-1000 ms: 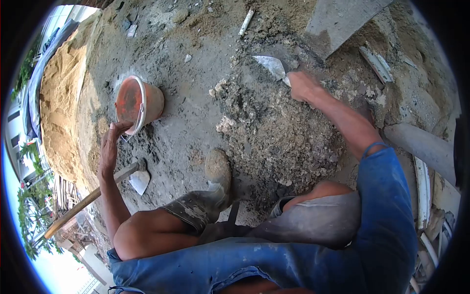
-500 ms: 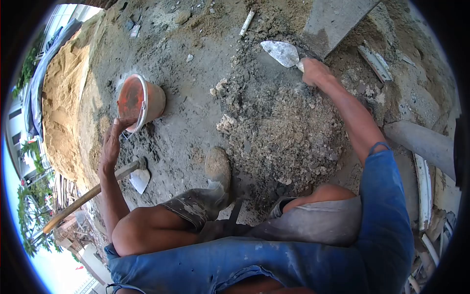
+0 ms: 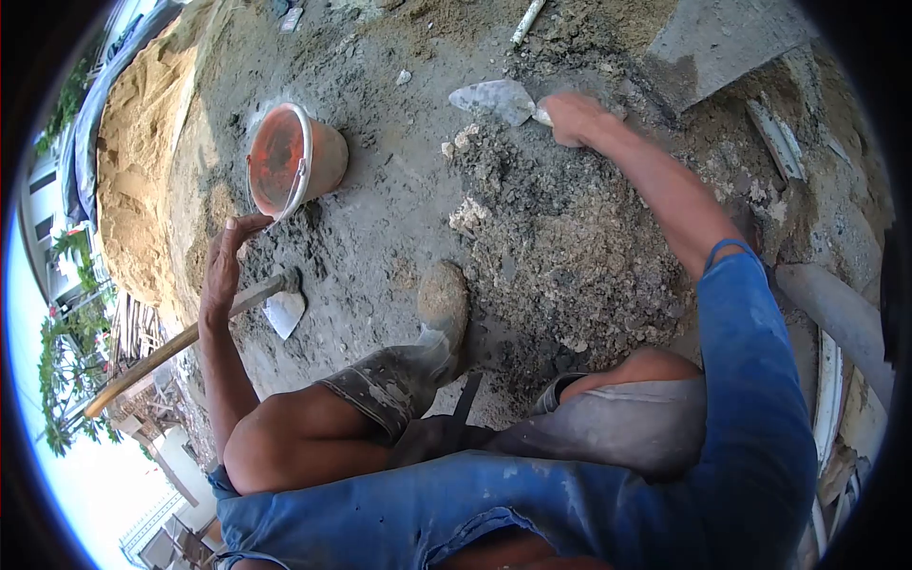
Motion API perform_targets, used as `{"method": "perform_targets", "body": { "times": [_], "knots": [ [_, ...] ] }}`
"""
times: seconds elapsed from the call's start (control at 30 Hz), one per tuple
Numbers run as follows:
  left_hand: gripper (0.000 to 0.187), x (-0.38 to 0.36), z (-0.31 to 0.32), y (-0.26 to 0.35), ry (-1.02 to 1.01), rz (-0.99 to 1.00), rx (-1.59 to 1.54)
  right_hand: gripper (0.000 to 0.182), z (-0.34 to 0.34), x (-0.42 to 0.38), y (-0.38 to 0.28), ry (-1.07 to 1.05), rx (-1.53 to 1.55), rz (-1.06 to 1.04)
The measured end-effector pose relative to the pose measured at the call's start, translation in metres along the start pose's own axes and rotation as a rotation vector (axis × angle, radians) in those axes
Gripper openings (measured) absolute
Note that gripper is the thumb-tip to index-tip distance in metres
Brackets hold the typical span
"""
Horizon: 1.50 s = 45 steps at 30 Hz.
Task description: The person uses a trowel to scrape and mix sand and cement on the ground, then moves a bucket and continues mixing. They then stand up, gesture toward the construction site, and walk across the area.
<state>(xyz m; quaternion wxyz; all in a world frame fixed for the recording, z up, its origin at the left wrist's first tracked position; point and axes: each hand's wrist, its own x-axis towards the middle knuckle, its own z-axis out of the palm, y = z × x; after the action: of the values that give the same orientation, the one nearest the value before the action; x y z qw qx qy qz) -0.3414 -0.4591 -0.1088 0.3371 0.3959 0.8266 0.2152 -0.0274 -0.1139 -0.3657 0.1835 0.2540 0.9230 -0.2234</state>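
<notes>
My right hand (image 3: 577,121) is closed round the handle of a trowel (image 3: 498,99), whose mortar-smeared blade points left over the wet ground above the gravelly mix (image 3: 579,256). At the left, an orange-lined bucket (image 3: 325,160) lies tilted, its opening facing left. My left hand (image 3: 228,255) is at the bucket's lower rim, fingers bent towards it; whether they grip the rim or handle is hard to tell. Below that hand lies a long wooden-handled tool (image 3: 142,369), with a second pointed blade (image 3: 284,312) beside its head.
My boot (image 3: 443,304) stands between bucket and mix. A grey board (image 3: 722,47) lies at the upper right, near a metal channel piece (image 3: 777,141) and a pipe (image 3: 836,290). A white stick (image 3: 527,21) lies at the top. Sand (image 3: 133,180) is heaped at the left.
The trowel and my right hand have moved left, to the upper edge of the mix. The view has shifted, so the bucket and ground appear further right and higher.
</notes>
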Motion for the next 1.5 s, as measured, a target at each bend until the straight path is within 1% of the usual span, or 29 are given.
{"method": "perform_targets", "body": {
  "times": [0.1, 0.13, 0.2, 0.23, 0.3, 0.4, 0.43, 0.5, 0.57, 0.6, 0.67, 0.73, 0.8, 0.83, 0.9, 0.93, 1.0, 1.07, 1.13, 1.2, 1.23, 1.27, 1.3, 1.33, 1.37, 1.4, 1.43, 1.47, 1.5],
  "knots": [
    [0.063, -0.003, 0.002, 0.015, 0.05, 0.029, 0.05, 0.009, 0.008, -0.023, -0.044, -0.103, -0.202, -0.253],
    [0.063, 0.0, 0.003, 0.017, 0.04, 0.045, 0.046, 0.009, 0.002, -0.039, -0.048, -0.1, -0.203, -0.233],
    [0.065, -0.008, 0.006, 0.017, 0.004, 0.02, 0.07, 0.005, -0.01, -0.082, -0.057, -0.147, -0.305, -0.397],
    [0.065, -0.009, 0.004, 0.013, -0.013, 0.016, 0.076, 0.005, -0.014, -0.104, -0.058, -0.156, -0.299, -0.382],
    [0.064, -0.01, 0.004, 0.006, -0.033, 0.023, 0.037, 0.007, -0.025, -0.144, -0.059, -0.136, -0.329, -0.507],
    [0.061, -0.001, -0.001, 0.001, -0.036, 0.043, 0.015, 0.017, -0.027, -0.199, -0.049, -0.131, -0.18, -0.39],
    [0.061, 0.002, -0.003, 0.002, -0.035, 0.053, 0.017, 0.017, -0.023, -0.206, -0.035, -0.126, -0.182, -0.377],
    [0.061, 0.008, -0.005, 0.01, -0.033, 0.074, 0.012, 0.03, -0.005, -0.217, 0.006, -0.035, 0.019, 0.08],
    [0.061, 0.018, -0.003, 0.026, -0.054, 0.119, 0.042, 0.038, 0.007, -0.23, 0.05, 0.123, 0.244, 0.455],
    [0.06, 0.024, 0.001, 0.036, -0.066, 0.153, 0.061, 0.038, 0.021, -0.235, 0.068, 0.134, 0.249, 0.483],
    [0.06, 0.042, 0.005, 0.059, -0.081, 0.228, 0.083, 0.036, 0.042, -0.242, 0.087, 0.19, 0.294, 0.675],
    [0.06, 0.058, 0.009, 0.085, -0.092, 0.305, 0.124, 0.032, 0.052, -0.258, 0.061, 0.087, 0.18, 0.462],
    [0.059, 0.081, 0.014, 0.116, -0.105, 0.348, 0.104, 0.025, 0.038, -0.274, 0.031, -0.031, -0.004, 0.34],
    [0.059, 0.09, 0.018, 0.134, -0.112, 0.429, 0.13, 0.025, 0.033, -0.286, 0.024, -0.018, -0.008, 0.367],
    [0.059, 0.106, 0.026, 0.179, -0.101, 0.587, 0.167, 0.017, 0.028, -0.308, 0.01, 0.121, -0.033, 0.256],
    [0.059, 0.109, 0.034, 0.205, -0.093, 0.656, 0.176, 0.017, 0.028, -0.322, 0.001, 0.126, -0.032, 0.274],
    [0.058, 0.107, 0.047, 0.26, -0.1, 0.796, 0.204, 0.014, 0.025, -0.35, -0.016, 0.22, 0.0, 0.212],
    [0.059, 0.109, 0.06, 0.311, -0.092, 0.957, 0.145, 0.014, 0.024, -0.376, -0.032, 0.223, 0.019, 0.25],
    [0.06, 0.119, 0.069, 0.363, -0.005, 1.12, 0.051, 0.014, 0.03, -0.393, -0.04, 0.229, 0.045, 0.281],
    [0.062, 0.127, 0.081, 0.416, 0.16, 1.273, -0.024, 0.019, 0.042, -0.403, -0.039, 0.341, 0.202, 0.49],
    [0.07, 0.135, 0.085, 0.44, 0.125, 1.373, -0.097, 0.019, 0.048, -0.406, -0.036, 0.352, 0.197, 0.502],
    [0.083, 0.137, 0.087, 0.459, 0.087, 1.471, -0.171, 0.025, 0.056, -0.409, -0.032, 0.393, 0.276, 0.602],
    [0.1, 0.094, 0.1, 0.477, 0.202, 1.341, -0.06, 0.031, 0.062, -0.41, -0.029, 0.435, 0.356, 0.702],
    [0.108, 0.079, 0.113, 0.49, 0.256, 1.28, -0.008, 0.031, 0.066, -0.413, -0.029, 0.444, 0.356, 0.712],
    [0.117, 0.065, 0.125, 0.504, 0.306, 1.216, 0.046, 0.038, 0.071, -0.415, -0.031, 0.503, 0.597, 0.672],
    [0.095, 0.091, 0.141, 0.528, 0.371, 1.319, -0.209, 0.045, 0.073, -0.419, -0.031, 0.56, 0.836, 0.624],
    [0.074, 0.104, 0.153, 0.543, 0.429, 1.403, -0.473, 0.045, 0.066, -0.423, -0.032, 0.565, 0.837, 0.637],
    [0.076, 0.09, 0.167, 0.548, 0.48, 1.426, -0.558, 0.049, 0.052, -0.426, -0.035, 0.372, 1.167, 0.7],
    [0.074, 0.075, 0.182, 0.549, 0.577, 1.369, -0.543, 0.051, 0.051, -0.426, -0.03, 0.271, 1.337, 0.719]
  ]
}}
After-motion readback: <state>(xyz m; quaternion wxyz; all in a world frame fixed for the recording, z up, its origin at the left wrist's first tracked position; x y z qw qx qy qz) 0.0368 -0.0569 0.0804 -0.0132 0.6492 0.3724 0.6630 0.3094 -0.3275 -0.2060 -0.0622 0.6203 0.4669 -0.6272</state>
